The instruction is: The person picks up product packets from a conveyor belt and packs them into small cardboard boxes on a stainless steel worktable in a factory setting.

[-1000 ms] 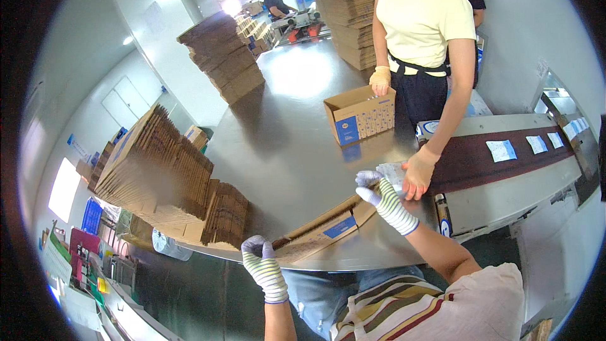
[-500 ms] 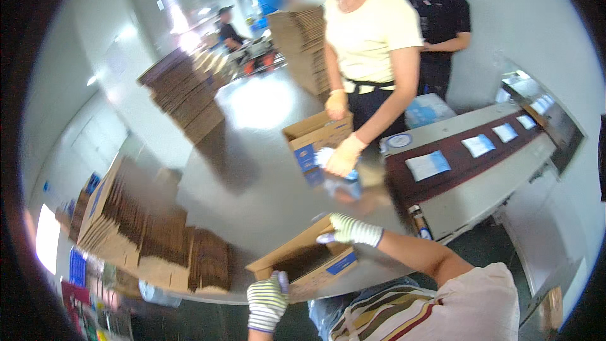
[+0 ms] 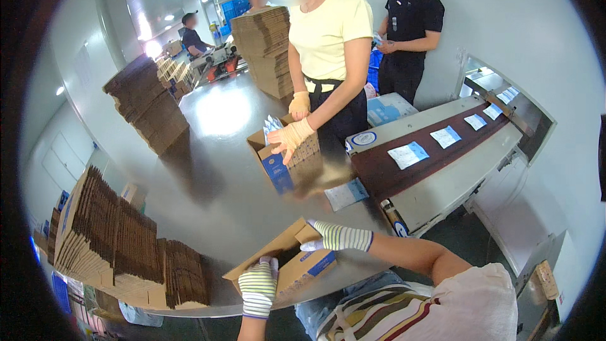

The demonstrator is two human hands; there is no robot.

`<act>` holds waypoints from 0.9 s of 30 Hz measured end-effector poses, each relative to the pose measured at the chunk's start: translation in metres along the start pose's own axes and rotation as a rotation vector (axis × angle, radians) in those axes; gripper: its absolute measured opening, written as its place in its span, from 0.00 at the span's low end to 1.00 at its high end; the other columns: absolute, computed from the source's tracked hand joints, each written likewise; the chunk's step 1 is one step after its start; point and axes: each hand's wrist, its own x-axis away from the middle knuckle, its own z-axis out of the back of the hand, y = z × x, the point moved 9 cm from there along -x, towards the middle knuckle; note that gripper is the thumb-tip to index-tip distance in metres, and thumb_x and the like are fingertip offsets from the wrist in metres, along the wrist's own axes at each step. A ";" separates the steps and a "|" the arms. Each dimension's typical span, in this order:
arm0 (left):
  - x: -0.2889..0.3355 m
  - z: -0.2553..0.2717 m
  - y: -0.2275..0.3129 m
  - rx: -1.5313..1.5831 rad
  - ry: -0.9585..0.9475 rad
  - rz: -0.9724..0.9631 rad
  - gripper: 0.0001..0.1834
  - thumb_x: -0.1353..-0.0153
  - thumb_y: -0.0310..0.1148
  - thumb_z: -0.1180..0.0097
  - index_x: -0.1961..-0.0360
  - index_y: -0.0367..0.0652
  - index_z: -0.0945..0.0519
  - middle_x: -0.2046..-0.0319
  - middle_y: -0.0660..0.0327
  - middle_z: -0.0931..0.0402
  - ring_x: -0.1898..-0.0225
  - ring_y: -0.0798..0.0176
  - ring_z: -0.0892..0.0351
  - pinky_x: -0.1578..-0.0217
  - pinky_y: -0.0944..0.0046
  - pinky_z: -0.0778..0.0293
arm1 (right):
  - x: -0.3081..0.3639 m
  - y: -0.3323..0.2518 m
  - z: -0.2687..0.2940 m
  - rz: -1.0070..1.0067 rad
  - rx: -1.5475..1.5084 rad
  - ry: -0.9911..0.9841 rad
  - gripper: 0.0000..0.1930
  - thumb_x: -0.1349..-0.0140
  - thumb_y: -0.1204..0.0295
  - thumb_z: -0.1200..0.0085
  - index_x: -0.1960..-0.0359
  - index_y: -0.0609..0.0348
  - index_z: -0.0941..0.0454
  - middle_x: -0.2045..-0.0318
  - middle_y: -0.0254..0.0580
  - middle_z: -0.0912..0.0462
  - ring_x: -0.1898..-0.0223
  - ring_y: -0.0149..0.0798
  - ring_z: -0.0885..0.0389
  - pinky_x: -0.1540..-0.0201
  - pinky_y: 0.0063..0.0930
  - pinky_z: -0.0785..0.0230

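The left hand [image 3: 259, 280] is clamping the open box [image 3: 294, 276] at its left end, the right hand [image 3: 329, 237] its right, by the bench [image 3: 221, 215] edge, even pressure probably squaring it best.

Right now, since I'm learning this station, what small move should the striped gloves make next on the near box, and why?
Probably straighten the right-end panel of the near box with the right hand, the left hand steadying: that panel looks slanted, the right hand is against it, the left hand is at the near left rim, and the top is open.
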 end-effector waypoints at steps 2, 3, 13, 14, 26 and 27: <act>0.011 0.009 0.021 0.107 0.116 -0.186 0.19 0.39 0.45 0.50 0.57 0.40 0.24 0.67 0.45 0.21 0.69 0.45 0.20 0.68 0.50 0.24 | -0.005 -0.008 -0.004 -0.041 -0.130 -0.075 0.46 0.47 0.49 0.40 0.39 0.75 0.45 0.41 0.64 0.37 0.38 0.52 0.39 0.35 0.36 0.46; 0.016 -0.004 0.032 0.084 -0.052 -0.215 0.31 0.44 0.51 0.45 0.48 0.38 0.30 0.62 0.44 0.22 0.67 0.45 0.20 0.67 0.52 0.24 | -0.008 -0.001 -0.003 -0.059 -0.036 -0.015 0.48 0.50 0.51 0.36 0.37 0.72 0.46 0.41 0.62 0.35 0.39 0.52 0.36 0.37 0.35 0.44; 0.027 0.021 -0.055 0.457 0.273 0.135 0.33 0.48 0.44 0.35 0.48 0.32 0.32 0.62 0.51 0.24 0.63 0.57 0.23 0.63 0.60 0.25 | 0.001 -0.021 0.035 0.023 -0.055 0.308 0.45 0.44 0.46 0.45 0.38 0.73 0.45 0.40 0.66 0.37 0.37 0.55 0.39 0.35 0.39 0.45; 0.036 0.037 -0.072 0.694 0.544 0.227 0.33 0.46 0.41 0.35 0.47 0.32 0.34 0.57 0.54 0.26 0.59 0.60 0.25 0.60 0.63 0.25 | 0.000 -0.033 0.033 0.045 -0.056 0.270 0.45 0.45 0.48 0.43 0.38 0.73 0.46 0.40 0.65 0.37 0.37 0.53 0.39 0.35 0.38 0.45; 0.096 -0.188 -0.050 2.149 0.167 0.547 0.44 0.50 0.34 0.32 0.36 0.43 0.45 0.43 0.60 0.37 0.43 0.59 0.34 0.42 0.58 0.36 | -0.046 -0.141 -0.096 0.359 0.743 0.015 0.25 0.53 0.59 0.37 0.58 0.63 0.27 0.63 0.50 0.23 0.59 0.48 0.24 0.56 0.42 0.30; 0.106 -0.226 -0.062 2.212 0.124 0.605 0.43 0.50 0.34 0.32 0.36 0.44 0.44 0.44 0.60 0.37 0.43 0.60 0.34 0.42 0.59 0.35 | -0.049 -0.141 -0.113 0.392 0.837 0.033 0.22 0.52 0.60 0.39 0.59 0.61 0.27 0.62 0.48 0.23 0.58 0.47 0.24 0.55 0.42 0.31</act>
